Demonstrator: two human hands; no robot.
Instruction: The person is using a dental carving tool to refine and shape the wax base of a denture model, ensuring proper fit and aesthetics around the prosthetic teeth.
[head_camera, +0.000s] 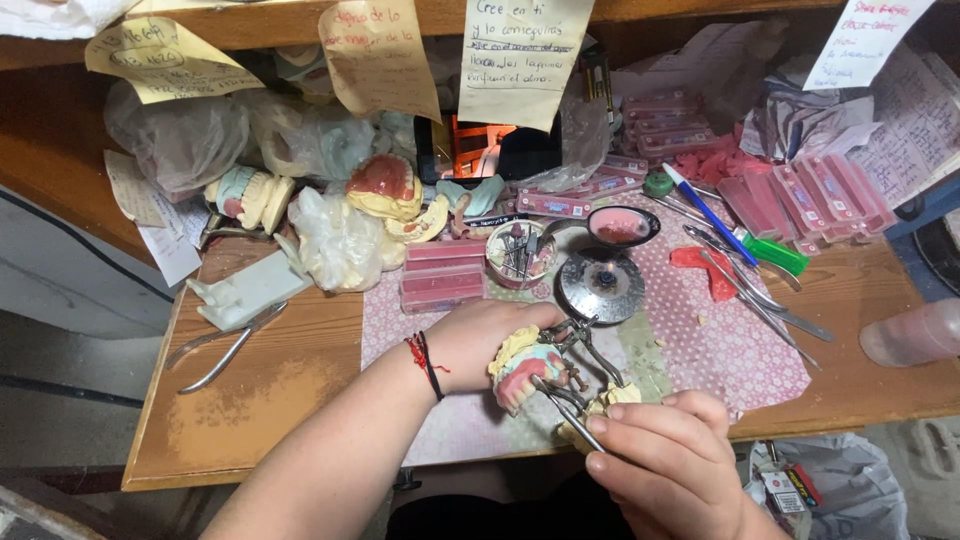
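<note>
My left hand (470, 345), with a red and black cord at the wrist, grips a dental model (525, 372) of yellow plaster with pink wax gums, mounted on a metal articulator (583, 352). My right hand (665, 455) pinches a thin metal instrument (568, 418) whose tip rests on the pink wax of the model. Both hands are over the front of the patterned pink mat (720, 345).
A small alcohol burner (601, 284) with a spoon of pink wax (620, 226) stands just behind the hands. Pink wax blocks (442, 273), a cup of burs (520, 255), plaster casts (385, 190), tooth-card boxes (820, 195), metal tools (765, 300), tweezers (225, 350) and paper notes crowd the wooden bench (250, 400).
</note>
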